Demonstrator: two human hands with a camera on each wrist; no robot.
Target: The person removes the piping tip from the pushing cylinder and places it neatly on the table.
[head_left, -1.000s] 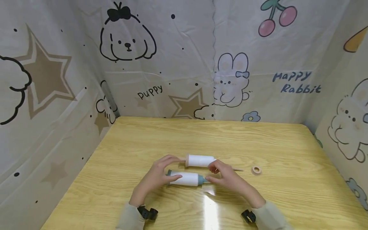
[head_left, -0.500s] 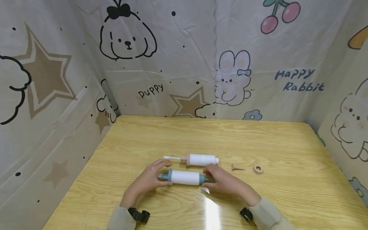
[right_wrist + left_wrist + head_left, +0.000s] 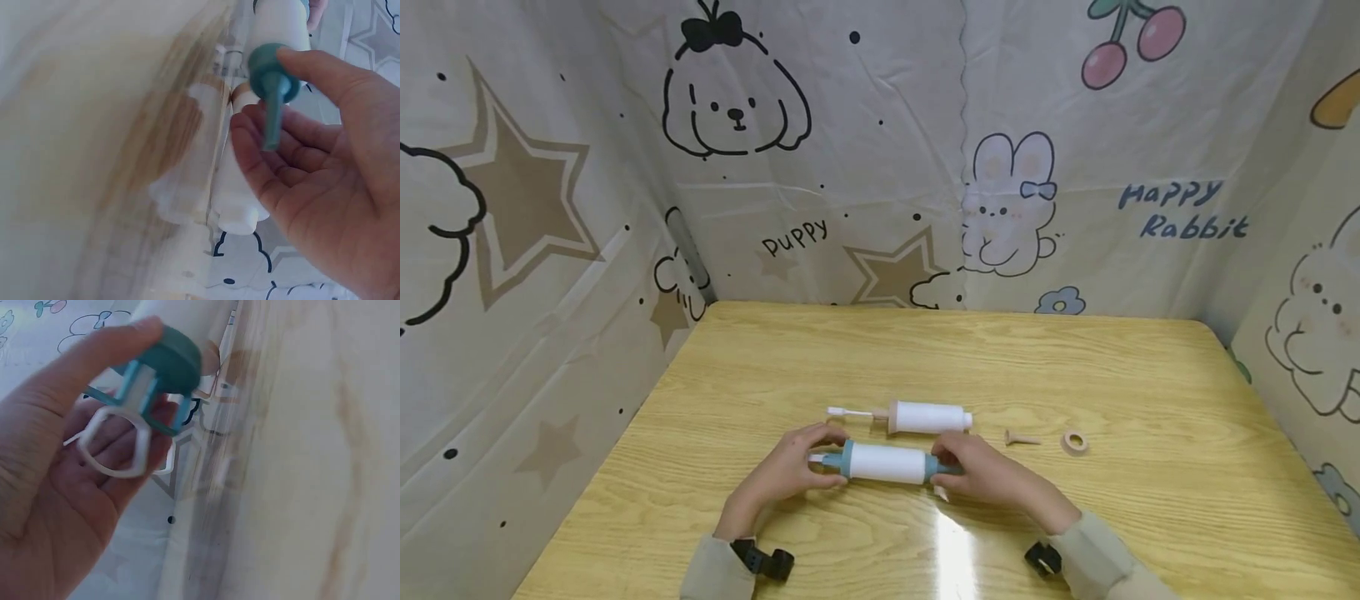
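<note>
A white-barrelled, syringe-like tube (image 3: pixel 887 463) with teal ends lies across the table in front of me. My left hand (image 3: pixel 786 468) holds its left end, thumb and fingertips at the teal collar (image 3: pixel 181 359). In the left wrist view, a white ring handle (image 3: pixel 142 453) sticks out toward the palm. My right hand (image 3: pixel 985 475) grips the other end, with the thumb on the teal cap (image 3: pixel 264 62) and fingers curled beneath. From that cap a slim teal nozzle (image 3: pixel 272 119) points toward the right palm.
Just behind lies a similar white tube (image 3: pixel 928 417) with a pink collar, its thin white plunger (image 3: pixel 850 412) drawn out leftward. To its right are a loose pink nozzle (image 3: pixel 1021 437) and a pink ring (image 3: pixel 1075 442) on the wooden table (image 3: pixel 1112 367). Printed cloth (image 3: pixel 880 167) surrounds the back and sides.
The left hand has moved left from over the barrel to its handle end. The right hand has closed round the nozzle end, uncovering the rear tube's tip and the loose pink nozzle.
</note>
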